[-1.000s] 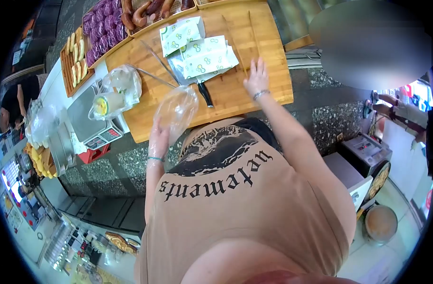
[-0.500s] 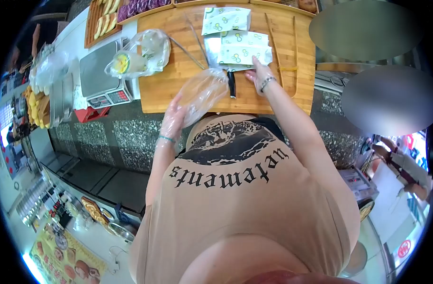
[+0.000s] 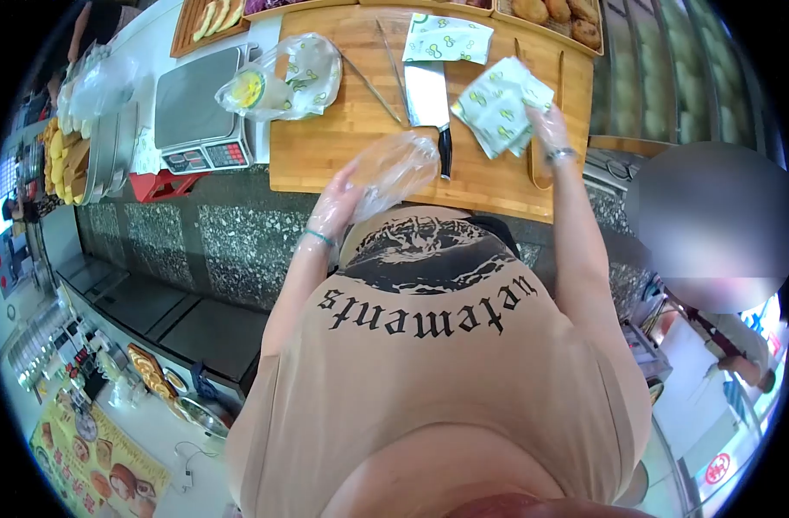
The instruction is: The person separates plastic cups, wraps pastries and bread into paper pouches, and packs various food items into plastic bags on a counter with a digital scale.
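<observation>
My left hand, in a clear glove, is closed on a transparent plastic bag at the front edge of the wooden board. Gloved too, my right hand grips the right edge of some green-patterned paper packets. Left of these lies a cleaver with its black handle toward me. Another patterned packet lies at the top of its blade. Long metal tongs lie left of the cleaver. A second pair of tongs is partly behind my right hand.
A filled plastic bag stands on the board's left, beside a scale. Trays of bread and brown buns line the far side. At the right is a person, partly blurred.
My right hand has reached the packets, taken hold of the lower ones and moved them right, off the cleaver blade. My left hand still holds the clear bag. The view has shifted.
</observation>
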`<state>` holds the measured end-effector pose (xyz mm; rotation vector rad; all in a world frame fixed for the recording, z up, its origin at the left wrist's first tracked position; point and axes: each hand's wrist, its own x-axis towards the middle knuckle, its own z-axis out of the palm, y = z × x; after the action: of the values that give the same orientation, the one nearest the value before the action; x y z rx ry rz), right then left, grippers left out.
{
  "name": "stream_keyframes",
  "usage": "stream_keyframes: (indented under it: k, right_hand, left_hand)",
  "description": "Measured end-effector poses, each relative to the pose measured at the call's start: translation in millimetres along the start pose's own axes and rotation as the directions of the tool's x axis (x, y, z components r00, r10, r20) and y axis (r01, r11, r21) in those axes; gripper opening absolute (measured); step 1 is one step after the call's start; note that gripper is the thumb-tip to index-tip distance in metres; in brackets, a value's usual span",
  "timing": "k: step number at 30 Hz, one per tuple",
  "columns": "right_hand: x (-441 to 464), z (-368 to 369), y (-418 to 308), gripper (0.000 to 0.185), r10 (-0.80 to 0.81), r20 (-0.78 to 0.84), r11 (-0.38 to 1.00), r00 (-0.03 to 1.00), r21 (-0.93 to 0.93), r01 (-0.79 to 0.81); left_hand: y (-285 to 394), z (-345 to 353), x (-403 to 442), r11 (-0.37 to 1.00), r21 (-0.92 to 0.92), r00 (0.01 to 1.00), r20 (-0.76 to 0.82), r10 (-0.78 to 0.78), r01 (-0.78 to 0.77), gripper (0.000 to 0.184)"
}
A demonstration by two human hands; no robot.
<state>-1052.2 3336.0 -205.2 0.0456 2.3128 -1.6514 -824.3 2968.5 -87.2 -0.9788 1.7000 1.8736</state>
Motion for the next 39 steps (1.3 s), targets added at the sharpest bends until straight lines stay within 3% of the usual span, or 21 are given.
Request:
stream_keyframes:
  k: [2, 4, 6, 8, 10, 12, 14, 16, 18, 20, 22, 23, 24, 26, 28, 29, 31, 32, 34, 38, 39]
  right_hand:
    - [3.8, -8.2, 2.3, 0.038, 0.015, 0.085, 1.0, 0.996, -0.023, -0.013]
    - [4.8, -10.9, -4.5, 0.038, 0.203, 0.13, 0.962, 0.97, -0.21, -0.173]
    - [9.1, -7.1, 7.3, 0.036, 0.224, 0.083, 0.955, 0.971, -0.219, -0.201]
    - [20.7, -6.6, 15.1, 0.046, 0.174, -0.173, 0.784, 0.969, -0.571, -0.243]
    - [-18.3, 19.3, -35.4, 0.063, -0.415, -0.261, 0.588, 0.872, -0.808, 0.039]
    - [-53.4, 57.5, -93.6, 0.07, -0.317, -0.002, 0.85, 0.949, -0.444, 0.283]
    - [-79.4, 112.3, -124.6, 0.062, -0.581, 0.305, 0.581, 0.755, -0.494, 0.647]
    - [-71.5, 145.9, -117.5, 0.055, -0.577, 0.437, 0.455, 0.69, -0.53, 0.716]
    - [-52.2, 157.2, -101.9, 0.048, -0.548, 0.563, 0.316, 0.619, -0.545, 0.776]
    - [-35.0, 151.6, -97.7, 0.028, -0.201, 0.42, 0.64, 0.885, -0.628, 0.443]
    - [-35.2, 138.0, -101.2, 0.022, -0.311, 0.256, 0.712, 0.915, -0.575, 0.403]
    - [-37.6, 130.2, -106.0, 0.016, -0.385, 0.074, 0.781, 0.92, -0.504, 0.368]
    - [-36.8, 122.4, -107.6, 0.016, -0.383, 0.074, 0.78, 0.921, -0.508, 0.365]
    - [-33.6, 108.4, -108.5, 0.016, -0.211, -0.05, 0.851, 0.976, -0.501, 0.159]
    - [-35.3, 109.7, -99.3, 0.017, -0.141, 0.049, 0.854, 0.989, -0.498, 0.146]
    - [-44.1, 114.5, -103.4, 0.015, 0.078, 0.13, 0.993, 0.988, -0.102, -0.064]
    - [-63.8, 122.8, -118.4, 0.01, 0.244, 0.371, 0.757, 0.896, 0.505, -0.415]
    - [-68.9, 121.4, -122.1, 0.01, 0.246, 0.375, 0.758, 0.894, 0.5, -0.419]
    - [-76.0, 120.7, -124.2, 0.011, 0.022, 0.585, 0.372, 0.81, 0.748, -0.55]
    - [-73.5, 124.0, -119.2, 0.017, 0.012, 0.676, 0.477, 0.737, 0.644, -0.598]
    - [-82.9, 129.9, -147.2, 0.021, 0.14, 0.63, 0.865, 0.764, 0.298, -0.404]
  left_hand:
    - [6.1, 5.9, 1.8, 0.998, -0.056, 1.0, -0.017, 0.015, -0.016, 0.052]
    - [15.7, 11.8, 1.3, 0.999, -0.029, 0.999, 0.032, 0.03, -0.029, 0.05]
    - [25.2, 17.9, -0.6, 0.998, -0.044, 0.998, 0.054, 0.035, -0.033, 0.048]
    - [24.3, 18.6, 6.3, 0.997, -0.06, 0.996, 0.076, 0.046, -0.042, 0.046]
    - [11.6, 17.1, 16.8, 0.984, -0.101, 0.98, 0.113, 0.161, -0.15, 0.042]
    - [14.7, 22.3, 18.8, 0.973, -0.115, 0.964, 0.152, 0.217, -0.201, 0.04]
    - [20.4, 28.1, 14.2, 0.962, -0.121, 0.945, 0.195, 0.263, -0.243, 0.038]
    - [40.3, 33.7, 4.9, 0.93, -0.065, 0.818, 0.456, 0.35, -0.361, 0.033]
    - [61.3, 31.2, -18.0, 0.946, -0.059, 0.797, 0.524, 0.301, -0.318, 0.029]
    - [75.1, 16.6, -34.6, 0.949, -0.012, 0.727, 0.639, 0.25, -0.316, 0.028]
    - [70.9, -1.5, -30.1, 0.957, -0.131, 0.746, 0.602, 0.283, -0.258, 0.03]
    - [66.9, -9.8, -19.7, 0.929, 0.171, 0.833, 0.516, 0.2, -0.329, 0.03]
    - [60.3, -14.5, -10.0, 0.82, 0.461, 0.905, 0.398, 0.15, -0.339, 0.03]
    - [51.5, -15.9, 0.2, 0.788, 0.539, 0.95, 0.242, 0.196, -0.299, 0.038]
    - [61.0, -14.7, 6.6, 0.58, 0.787, 0.945, 0.014, 0.326, -0.211, 0.051]
    - [57.5, -18.6, 15.7, 0.582, 0.785, 0.945, 0.014, 0.328, -0.213, 0.051]
    - [40.7, -31.1, 38.1, 0.661, 0.727, 0.935, -0.08, 0.347, -0.183, 0.058]
    - [37.1, -33.4, 41.2, 0.666, 0.724, 0.935, -0.085, 0.344, -0.179, 0.058]
    - [28.7, -37.2, 46.1, 0.597, 0.78, 0.919, -0.077, 0.387, -0.186, 0.054]
    - [45.5, -23.0, 43.6, 0.602, 0.792, 0.937, -0.125, 0.326, -0.104, 0.056]
    - [43.5, -26.6, 56.2, 0.6, 0.792, 0.921, -0.142, 0.362, -0.114, 0.058]
